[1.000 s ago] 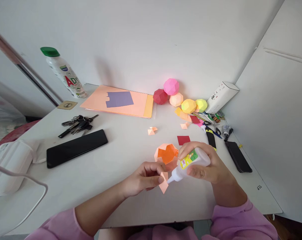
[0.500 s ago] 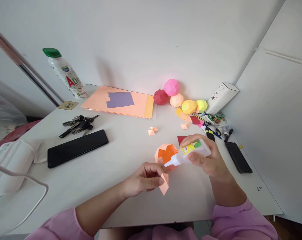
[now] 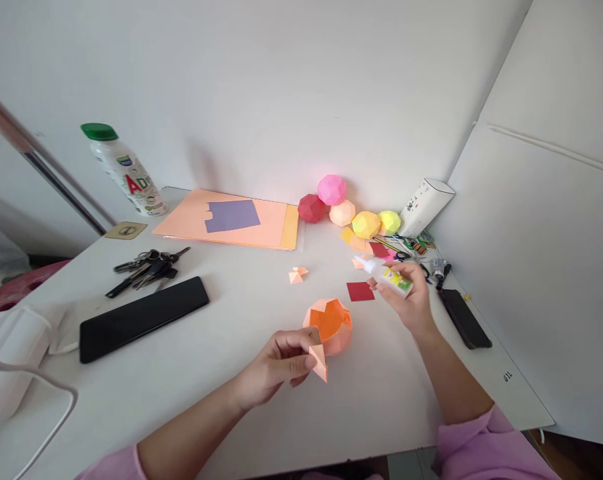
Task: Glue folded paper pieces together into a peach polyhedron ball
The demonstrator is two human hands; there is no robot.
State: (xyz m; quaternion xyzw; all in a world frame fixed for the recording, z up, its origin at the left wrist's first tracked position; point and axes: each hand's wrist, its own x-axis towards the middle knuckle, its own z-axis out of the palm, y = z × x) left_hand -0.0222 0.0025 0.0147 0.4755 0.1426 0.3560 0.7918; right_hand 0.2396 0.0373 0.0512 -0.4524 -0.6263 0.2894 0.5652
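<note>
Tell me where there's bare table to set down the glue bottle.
Bare table lies between the black phone and the half-built paper ball, and along the near edge by the right hand. The back right corner, around the paper balls and scraps, is crowded.

On the white surface [image 3: 221,373] I see a black phone [image 3: 144,318], keys [image 3: 144,267], a green-capped bottle [image 3: 121,170], peach paper sheets [image 3: 231,220] and coloured paper balls [image 3: 348,210] by the wall.

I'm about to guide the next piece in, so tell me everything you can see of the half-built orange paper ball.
The orange paper ball is an unfinished faceted shell of folded paper, pale peach outside, brighter orange inside. Its opening faces up and toward the camera, with a jagged rim of triangular flaps. It rests on the white table, beside the left hand; whether they touch is unclear.
</note>
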